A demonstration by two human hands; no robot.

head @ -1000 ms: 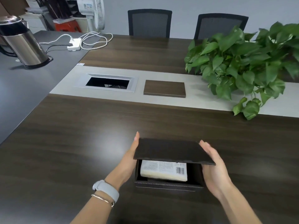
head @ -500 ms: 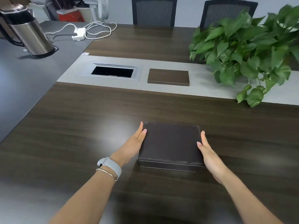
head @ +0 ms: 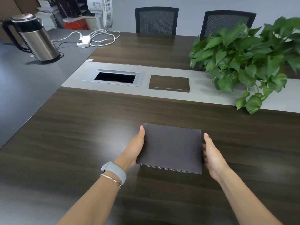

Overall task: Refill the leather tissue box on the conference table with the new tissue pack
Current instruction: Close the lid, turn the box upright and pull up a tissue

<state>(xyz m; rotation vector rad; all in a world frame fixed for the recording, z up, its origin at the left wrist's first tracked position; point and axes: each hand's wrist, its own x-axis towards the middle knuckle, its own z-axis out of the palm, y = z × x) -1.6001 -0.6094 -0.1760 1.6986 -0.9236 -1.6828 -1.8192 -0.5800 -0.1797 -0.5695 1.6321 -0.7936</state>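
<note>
- The left hand [head: 135, 149] lies flat against the left side of the leather tissue box [head: 171, 147], fingers straight; the right hand [head: 212, 155] presses the right side, fingers partly hidden behind the edge.
- The box, lid closed, sits on the conference table [head: 81, 130] at 6 o'clock; its contents are hidden.
- Potted plant [head: 248, 62] at 2 o'clock, cut off right; kettle [head: 35, 38] at 10 o'clock.
</note>
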